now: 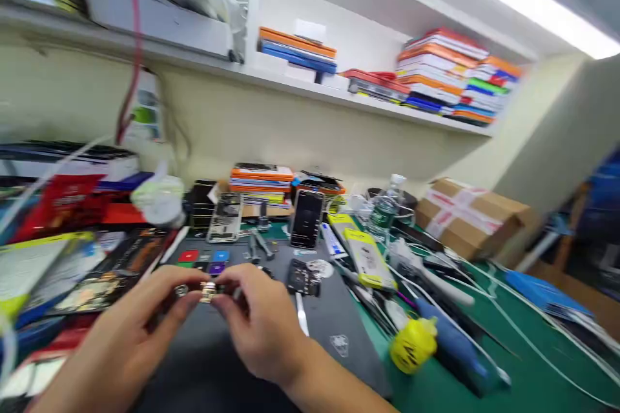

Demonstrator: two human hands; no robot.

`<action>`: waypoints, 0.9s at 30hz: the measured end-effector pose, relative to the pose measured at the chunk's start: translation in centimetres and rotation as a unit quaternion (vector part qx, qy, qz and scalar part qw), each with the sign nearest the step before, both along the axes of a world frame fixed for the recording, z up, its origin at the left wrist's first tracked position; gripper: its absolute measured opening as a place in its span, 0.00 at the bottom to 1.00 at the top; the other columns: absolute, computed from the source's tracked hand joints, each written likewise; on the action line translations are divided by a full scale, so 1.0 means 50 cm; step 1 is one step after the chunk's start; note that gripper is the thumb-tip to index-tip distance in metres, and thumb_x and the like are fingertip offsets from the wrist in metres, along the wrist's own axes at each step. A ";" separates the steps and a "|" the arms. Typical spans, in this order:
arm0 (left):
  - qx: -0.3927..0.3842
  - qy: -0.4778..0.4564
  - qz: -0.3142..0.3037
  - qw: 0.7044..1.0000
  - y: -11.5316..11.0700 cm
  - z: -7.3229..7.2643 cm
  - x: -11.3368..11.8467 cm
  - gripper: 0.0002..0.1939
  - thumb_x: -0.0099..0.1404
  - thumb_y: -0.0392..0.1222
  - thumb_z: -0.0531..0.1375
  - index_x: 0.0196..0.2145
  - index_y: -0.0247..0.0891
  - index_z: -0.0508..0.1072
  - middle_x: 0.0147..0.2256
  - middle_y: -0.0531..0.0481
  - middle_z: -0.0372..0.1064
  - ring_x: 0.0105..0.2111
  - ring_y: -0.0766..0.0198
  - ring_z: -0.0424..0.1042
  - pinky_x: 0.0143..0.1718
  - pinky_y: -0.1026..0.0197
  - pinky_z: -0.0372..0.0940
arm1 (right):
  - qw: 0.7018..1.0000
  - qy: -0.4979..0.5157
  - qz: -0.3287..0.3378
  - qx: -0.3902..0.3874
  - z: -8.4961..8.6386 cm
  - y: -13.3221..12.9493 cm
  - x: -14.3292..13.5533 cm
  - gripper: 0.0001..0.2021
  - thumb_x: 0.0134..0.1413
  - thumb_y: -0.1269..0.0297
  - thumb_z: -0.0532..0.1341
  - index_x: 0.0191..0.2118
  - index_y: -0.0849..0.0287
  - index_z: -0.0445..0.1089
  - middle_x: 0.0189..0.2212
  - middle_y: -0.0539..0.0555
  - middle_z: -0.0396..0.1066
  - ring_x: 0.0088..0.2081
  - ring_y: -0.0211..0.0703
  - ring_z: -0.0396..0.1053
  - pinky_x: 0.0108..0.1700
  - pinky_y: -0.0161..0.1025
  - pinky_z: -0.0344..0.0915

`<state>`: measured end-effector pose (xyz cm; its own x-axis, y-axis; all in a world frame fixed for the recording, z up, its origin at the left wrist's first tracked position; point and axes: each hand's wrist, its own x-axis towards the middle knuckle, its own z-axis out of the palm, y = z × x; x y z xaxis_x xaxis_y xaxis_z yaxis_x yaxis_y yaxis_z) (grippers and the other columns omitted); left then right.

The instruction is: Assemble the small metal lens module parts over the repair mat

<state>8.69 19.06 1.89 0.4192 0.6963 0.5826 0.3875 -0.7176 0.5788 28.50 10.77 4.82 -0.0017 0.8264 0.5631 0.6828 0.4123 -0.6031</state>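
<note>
Over the dark grey work mat (334, 319), both hands meet at a small shiny gold-coloured metal part (208, 292). My left hand (128, 329) pinches its left side between thumb and index finger. From the other side, my right hand (266, 319) grips it with thumb and fingertips. The part is too small and blurred to name exactly. Just beyond the fingers lie small coloured squares (219, 255). A black electronic piece (303, 277) and a slim silver tool (301, 314) sit to the right of my right hand.
An upright phone (307, 218) and an opened phone body (225, 217) stand at the back. Right of the mat are yellow-edged packs (367, 258), a plastic bottle (385, 206), a yellow round object (413, 344), cables and a taped carton (469, 214). Phone parts (104, 281) crowd the left.
</note>
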 end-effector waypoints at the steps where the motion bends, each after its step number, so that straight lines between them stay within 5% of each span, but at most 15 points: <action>1: -0.006 0.013 -0.012 1.000 0.000 0.011 -0.005 0.16 0.76 0.59 0.57 0.51 0.48 0.75 0.46 0.53 0.77 0.45 0.58 0.78 0.44 0.65 0.72 | 1.000 0.013 0.011 0.002 0.002 0.003 0.003 0.08 0.68 0.63 0.65 0.50 0.55 0.76 0.39 0.52 0.81 0.36 0.42 0.77 0.41 0.35 0.71; 6: -0.036 0.008 -0.046 0.998 -0.011 0.044 0.008 0.10 0.78 0.53 0.55 0.47 0.48 0.73 0.43 0.56 0.75 0.43 0.65 0.75 0.41 0.69 0.68 | 0.999 0.030 0.027 -0.011 0.009 0.001 0.002 0.07 0.68 0.64 0.65 0.50 0.54 0.74 0.35 0.49 0.77 0.28 0.38 0.68 0.38 0.36 0.67; 11: -0.051 -0.005 -0.064 0.997 -0.016 0.050 0.008 0.09 0.79 0.50 0.55 0.45 0.49 0.73 0.41 0.57 0.74 0.41 0.66 0.73 0.42 0.68 0.65 | 0.999 0.023 0.035 -0.010 0.007 0.002 0.000 0.08 0.70 0.64 0.64 0.52 0.52 0.75 0.39 0.49 0.76 0.32 0.39 0.69 0.37 0.36 0.64; 20: -0.041 -0.016 -0.066 0.997 -0.018 0.057 0.007 0.10 0.79 0.49 0.56 0.54 0.54 0.73 0.50 0.57 0.74 0.51 0.65 0.74 0.50 0.68 0.66 | 0.999 0.026 0.032 -0.010 0.005 0.003 0.001 0.04 0.71 0.62 0.63 0.48 0.53 0.72 0.37 0.47 0.74 0.28 0.37 0.66 0.37 0.37 0.63; 27: -0.063 -0.012 -0.075 0.995 -0.029 0.068 0.008 0.11 0.74 0.54 0.62 0.51 0.53 0.74 0.41 0.56 0.73 0.31 0.68 0.70 0.28 0.68 0.65 | 0.999 0.029 0.030 -0.005 0.009 0.003 0.001 0.05 0.72 0.61 0.61 0.48 0.53 0.72 0.36 0.48 0.74 0.27 0.37 0.65 0.37 0.37 0.63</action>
<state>9.10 17.61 5.29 0.5110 0.6947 0.5062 0.2657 -0.6877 0.6756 28.55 10.94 5.26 -0.0192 0.8318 0.5548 0.6201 0.4452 -0.6460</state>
